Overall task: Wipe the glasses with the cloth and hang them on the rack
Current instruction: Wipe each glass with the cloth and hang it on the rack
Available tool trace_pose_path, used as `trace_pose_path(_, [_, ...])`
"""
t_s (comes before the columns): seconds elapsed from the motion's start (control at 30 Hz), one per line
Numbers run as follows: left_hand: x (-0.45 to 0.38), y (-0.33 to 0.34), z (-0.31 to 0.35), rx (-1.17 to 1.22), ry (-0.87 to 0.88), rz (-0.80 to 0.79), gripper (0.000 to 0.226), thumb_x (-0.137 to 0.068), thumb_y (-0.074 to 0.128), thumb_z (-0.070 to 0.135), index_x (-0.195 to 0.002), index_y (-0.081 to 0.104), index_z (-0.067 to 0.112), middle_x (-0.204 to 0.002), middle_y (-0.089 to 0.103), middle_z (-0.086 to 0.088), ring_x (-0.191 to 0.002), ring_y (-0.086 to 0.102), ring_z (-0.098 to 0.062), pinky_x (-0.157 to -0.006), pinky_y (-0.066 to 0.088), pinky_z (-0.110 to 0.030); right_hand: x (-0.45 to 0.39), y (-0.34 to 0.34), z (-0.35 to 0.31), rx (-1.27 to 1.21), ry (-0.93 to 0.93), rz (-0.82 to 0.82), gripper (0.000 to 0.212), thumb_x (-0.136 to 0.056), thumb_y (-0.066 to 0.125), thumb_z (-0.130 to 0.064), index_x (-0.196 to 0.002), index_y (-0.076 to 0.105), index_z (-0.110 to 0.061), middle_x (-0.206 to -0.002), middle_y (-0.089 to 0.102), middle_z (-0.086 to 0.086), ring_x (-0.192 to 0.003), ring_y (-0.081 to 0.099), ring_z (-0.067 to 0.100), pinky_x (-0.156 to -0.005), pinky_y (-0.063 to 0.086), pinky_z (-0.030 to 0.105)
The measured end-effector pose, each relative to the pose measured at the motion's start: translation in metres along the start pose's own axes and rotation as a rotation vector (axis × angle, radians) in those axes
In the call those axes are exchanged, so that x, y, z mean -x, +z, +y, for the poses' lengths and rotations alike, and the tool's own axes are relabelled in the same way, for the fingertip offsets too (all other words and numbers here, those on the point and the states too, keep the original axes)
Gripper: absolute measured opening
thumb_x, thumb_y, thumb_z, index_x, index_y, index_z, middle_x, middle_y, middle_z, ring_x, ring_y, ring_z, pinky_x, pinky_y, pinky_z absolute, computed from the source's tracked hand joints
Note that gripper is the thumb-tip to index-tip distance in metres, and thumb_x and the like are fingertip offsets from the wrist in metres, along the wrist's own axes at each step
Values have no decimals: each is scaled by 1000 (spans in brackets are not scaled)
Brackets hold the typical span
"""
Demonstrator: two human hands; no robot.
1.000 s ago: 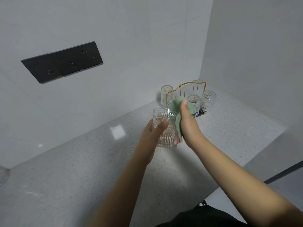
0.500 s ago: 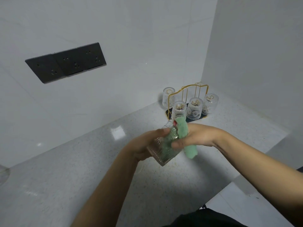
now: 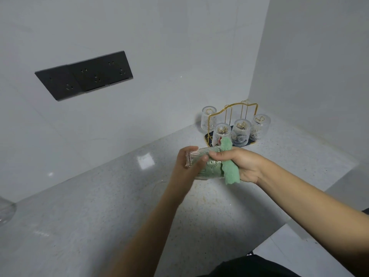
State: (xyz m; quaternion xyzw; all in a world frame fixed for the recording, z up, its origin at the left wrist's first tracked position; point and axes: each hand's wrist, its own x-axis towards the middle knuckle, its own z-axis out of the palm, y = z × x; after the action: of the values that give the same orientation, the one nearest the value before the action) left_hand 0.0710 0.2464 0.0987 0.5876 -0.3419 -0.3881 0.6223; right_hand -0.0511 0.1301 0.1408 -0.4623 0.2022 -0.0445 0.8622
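Four glasses (image 3: 240, 131) already hang on the rack (image 3: 233, 108). A fifth glass (image 3: 201, 162) lies sideways above the table (image 3: 99, 206), left hand (image 3: 187, 166) gripping it, right hand (image 3: 239, 164) fingers clamping the cloth (image 3: 229, 168) inside; hanging remains.

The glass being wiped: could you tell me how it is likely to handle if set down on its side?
The glass looks round and ribbed, so on its side it would probably roll on the smooth counter. It seems thin and clear, likely fragile. The left hand grips its base while the right hand holds the cloth, which suggests it is fairly light.
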Motion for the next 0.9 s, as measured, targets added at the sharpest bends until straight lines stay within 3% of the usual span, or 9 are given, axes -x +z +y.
trace_pose_path(0.1, [0, 6, 2, 90, -23, 34, 51, -82, 66, 50, -107, 60, 6, -88, 67, -11, -73, 66, -21, -57, 54, -33, 2, 7, 5, 150, -80, -52, 25, -78, 65, -4, -102, 65, 0, -96, 71, 12, -90, 67, 24, -85, 54, 35])
trace_pose_path(0.2, [-3, -3, 14, 258, -311, -188, 51, -97, 44, 51, -88, 76, 12, -79, 72, -6, -67, 67, -17, -62, 52, -28, 9, 18, 7, 779, -121, -162, 22, -83, 64, 0, -105, 64, -4, -101, 71, 7, -96, 65, 18, -92, 51, 32])
trace_pose_path(0.27, [-2, -5, 17, 324, -452, -183, 50, -98, 40, 52, -92, 73, 15, -77, 72, -2, -66, 66, -14, -56, 52, -24, 8, 16, 6, 950, -106, -171, 21, -85, 63, -2, -105, 64, -8, -103, 69, 2, -98, 64, 10, -91, 49, 27])
trace_pose_path(0.4, [2, 4, 14, 119, -265, -48, 50, -92, 49, 57, -123, 56, 19, -112, 65, -7, -79, 70, -15, -50, 55, -29, 7, 8, -3, 360, -100, 42, 44, -77, 65, 2, -120, 55, 4, -104, 66, 17, -104, 64, 28, -93, 49, 36])
trace_pose_path(0.47, [6, 8, 6, 22, -51, 48, 45, -88, 59, 47, -124, 48, 23, -115, 58, -6, -81, 68, -10, -49, 55, -30, 6, 6, -6, 46, -89, 53, 35, -73, 62, -1, -107, 62, 4, -98, 70, 14, -93, 68, 24, -87, 54, 32])
trace_pose_path(0.57, [6, 9, 10, 74, -33, -11, 58, -85, 59, 54, -118, 55, 7, -95, 64, -17, -65, 65, -18, -44, 49, -26, 9, 10, -3, 220, -101, -66, 31, -72, 75, -10, -99, 66, 2, -102, 66, 23, -93, 63, 32, -92, 48, 42])
trace_pose_path(0.7, [2, 2, 28, 112, -379, -166, 55, -94, 41, 59, -109, 66, 12, -76, 67, -4, -54, 61, -14, -42, 43, -19, 11, 11, 0, 814, -137, -130, 30, -80, 65, -6, -107, 60, 7, -105, 63, 28, -99, 60, 39, -91, 49, 42])
trace_pose_path(0.77, [2, 0, 24, 58, -393, -184, 58, -93, 37, 66, -114, 65, 18, -87, 73, -2, -61, 66, -14, -41, 42, -17, 10, 6, 0, 736, -131, -81, 38, -79, 65, -5, -115, 57, 5, -114, 64, 23, -107, 61, 34, -95, 49, 39])
trace_pose_path(0.9, [7, 6, 8, -7, -141, 0, 57, -77, 57, 60, -119, 51, 22, -116, 62, -9, -89, 68, -18, -53, 55, -28, 7, -2, -3, 144, -67, 63, 62, -73, 67, -2, -129, 44, 10, -121, 59, 24, -109, 62, 29, -96, 49, 34])
